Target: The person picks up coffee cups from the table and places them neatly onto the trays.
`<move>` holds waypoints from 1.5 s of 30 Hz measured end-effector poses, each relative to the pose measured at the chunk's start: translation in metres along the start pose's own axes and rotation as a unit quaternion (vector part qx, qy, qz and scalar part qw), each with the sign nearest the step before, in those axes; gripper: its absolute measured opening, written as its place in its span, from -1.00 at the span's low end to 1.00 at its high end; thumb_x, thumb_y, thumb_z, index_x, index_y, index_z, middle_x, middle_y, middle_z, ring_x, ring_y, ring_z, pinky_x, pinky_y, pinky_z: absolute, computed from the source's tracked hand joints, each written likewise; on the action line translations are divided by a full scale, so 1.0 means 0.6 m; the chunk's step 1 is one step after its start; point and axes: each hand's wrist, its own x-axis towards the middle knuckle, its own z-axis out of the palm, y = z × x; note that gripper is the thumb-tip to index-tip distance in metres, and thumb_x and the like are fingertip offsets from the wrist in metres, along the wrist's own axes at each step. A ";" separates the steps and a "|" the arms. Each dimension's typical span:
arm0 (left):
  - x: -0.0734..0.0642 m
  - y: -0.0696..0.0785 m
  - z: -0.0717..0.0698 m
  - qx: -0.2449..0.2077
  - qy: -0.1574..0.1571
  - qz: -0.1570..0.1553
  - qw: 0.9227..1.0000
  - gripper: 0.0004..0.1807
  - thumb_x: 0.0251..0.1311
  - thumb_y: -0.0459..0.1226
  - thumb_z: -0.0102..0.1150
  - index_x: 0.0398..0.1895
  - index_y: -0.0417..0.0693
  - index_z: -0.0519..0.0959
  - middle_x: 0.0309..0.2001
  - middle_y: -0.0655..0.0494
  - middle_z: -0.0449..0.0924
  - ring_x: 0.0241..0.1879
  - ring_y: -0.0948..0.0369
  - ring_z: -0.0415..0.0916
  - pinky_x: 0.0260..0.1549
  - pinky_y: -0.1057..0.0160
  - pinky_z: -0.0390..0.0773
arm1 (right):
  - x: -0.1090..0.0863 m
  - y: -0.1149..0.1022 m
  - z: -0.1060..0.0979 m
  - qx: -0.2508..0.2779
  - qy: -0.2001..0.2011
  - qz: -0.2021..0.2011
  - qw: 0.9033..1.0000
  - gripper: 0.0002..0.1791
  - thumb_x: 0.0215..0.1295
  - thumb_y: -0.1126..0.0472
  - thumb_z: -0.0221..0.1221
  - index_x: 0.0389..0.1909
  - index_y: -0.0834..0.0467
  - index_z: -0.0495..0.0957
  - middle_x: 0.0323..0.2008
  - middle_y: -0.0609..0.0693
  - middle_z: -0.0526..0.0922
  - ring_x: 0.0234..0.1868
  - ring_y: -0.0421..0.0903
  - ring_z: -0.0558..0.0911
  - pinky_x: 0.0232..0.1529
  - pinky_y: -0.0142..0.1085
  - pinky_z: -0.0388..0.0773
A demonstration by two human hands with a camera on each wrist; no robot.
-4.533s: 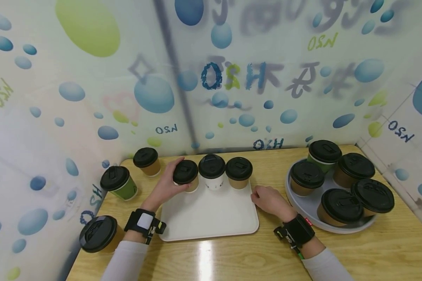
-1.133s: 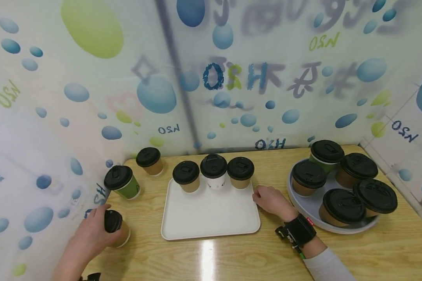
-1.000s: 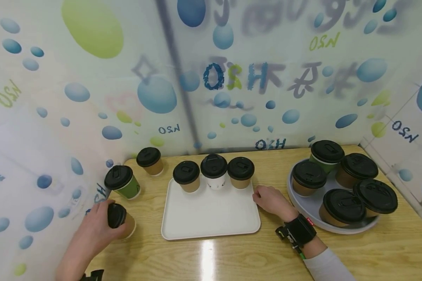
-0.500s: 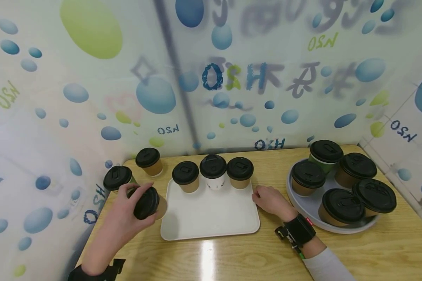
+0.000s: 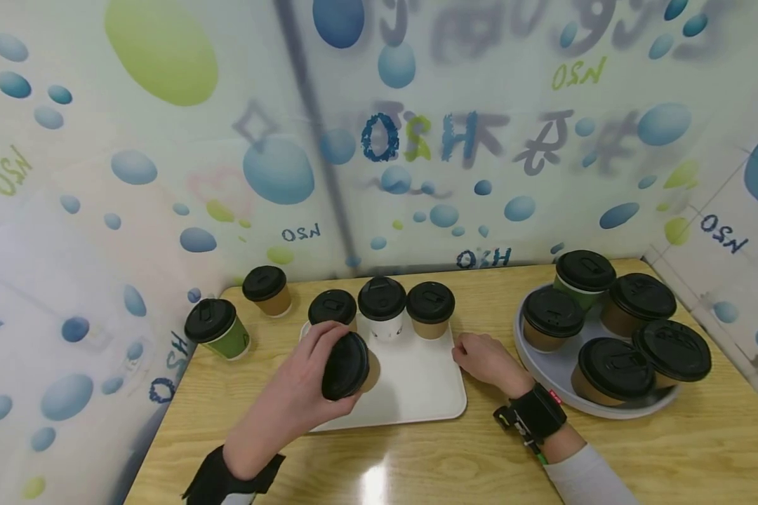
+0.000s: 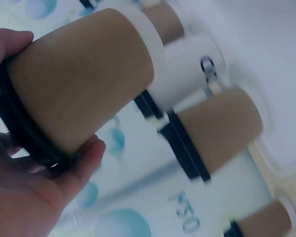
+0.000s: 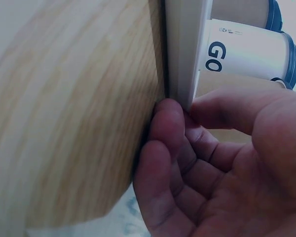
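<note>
My left hand [image 5: 293, 396] grips a brown paper coffee cup [image 5: 347, 366] by its black lid, thumb and fingers spread round the rim. It is tilted above the white rectangular tray [image 5: 417, 393]; the left wrist view shows its brown side and pale base. Along the tray's far side stand a brown cup [image 5: 333, 306], partly hidden by my hand, a white cup [image 5: 384, 308] and another brown cup [image 5: 429, 310], all with black lids. At the tray's right edge my right hand [image 5: 488, 361] pinches the rim between thumb and curled fingers, as the right wrist view shows.
To the right, a round grey tray [image 5: 546, 393] holds several lidded cups, one of them green [image 5: 582, 273]. On the left of the wooden table [image 5: 455, 463] stand a green cup [image 5: 217, 330] and a small brown cup [image 5: 267, 291]. A patterned wall [image 5: 379, 210] rises behind.
My left hand has let go of a cup at the tray's far left, taken the brown cup from the table's left side, and carried it right over the tray. The right hand stays put.
</note>
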 end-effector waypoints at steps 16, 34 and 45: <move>0.058 0.036 0.077 -0.047 -0.107 0.016 0.993 -0.06 0.02 -0.09 0.60 0.52 0.32 0.35 0.40 -0.04 0.23 0.10 0.10 0.53 -0.04 0.13 0.66 | 0.003 -0.001 0.001 -0.008 0.002 -0.009 1.000 -0.76 0.49 0.23 0.15 -0.46 0.11 0.51 -0.60 -0.07 0.41 -0.57 -0.12 0.39 -0.49 -0.30 0.24; 0.091 0.043 0.153 -0.042 -0.157 0.059 0.985 0.00 -0.03 -0.04 0.62 0.49 -0.04 0.31 0.38 0.06 0.35 0.27 0.16 0.43 0.25 0.17 0.47 | -0.002 -0.003 -0.001 -0.009 0.004 -0.014 1.000 -0.71 0.51 0.23 0.13 -0.49 0.11 0.46 -0.61 -0.07 0.35 -0.56 -0.11 0.39 -0.48 -0.29 0.23; 0.091 0.042 0.181 -0.092 -0.153 0.043 0.983 0.00 0.01 -0.02 0.59 0.53 0.05 0.29 0.37 0.10 0.34 0.25 0.19 0.42 0.21 0.18 0.50 | -0.003 0.000 -0.001 -0.022 0.017 -0.039 0.999 -0.78 0.44 0.30 0.17 -0.46 0.11 0.49 -0.55 -0.06 0.45 -0.49 -0.10 0.44 -0.40 -0.26 0.32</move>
